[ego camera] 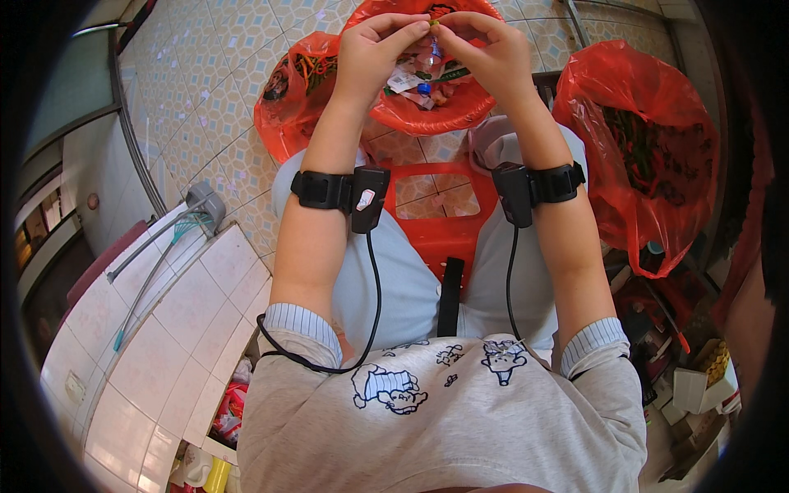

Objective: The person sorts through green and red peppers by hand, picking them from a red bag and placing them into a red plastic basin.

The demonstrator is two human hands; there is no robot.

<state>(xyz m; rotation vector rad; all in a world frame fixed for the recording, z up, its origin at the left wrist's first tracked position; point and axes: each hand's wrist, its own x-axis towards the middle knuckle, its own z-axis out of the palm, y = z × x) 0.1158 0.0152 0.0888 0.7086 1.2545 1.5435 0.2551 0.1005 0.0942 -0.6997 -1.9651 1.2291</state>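
Note:
At the top of the head view, my left hand (373, 55) and my right hand (493, 52) meet fingertip to fingertip. Between their thumbs and forefingers is a small green piece (434, 24), mostly hidden, perhaps part of a pepper. Directly below them is a bin lined with a red plastic bag (425, 122). It holds scraps of paper (404, 80), a clear plastic bottle (433, 58) and a blue bottle cap (424, 89). A red plastic bag (280, 126) with thin red and green peppers (317, 71) stands to the left.
Another red plastic bag (616, 80) of green and red peppers (638, 151) stands at the right. A red plastic stool (431, 228) shows between my knees. A tiled ledge (185, 314) at the left bears a fly swatter (148, 289). Boxes (703, 382) clutter the lower right.

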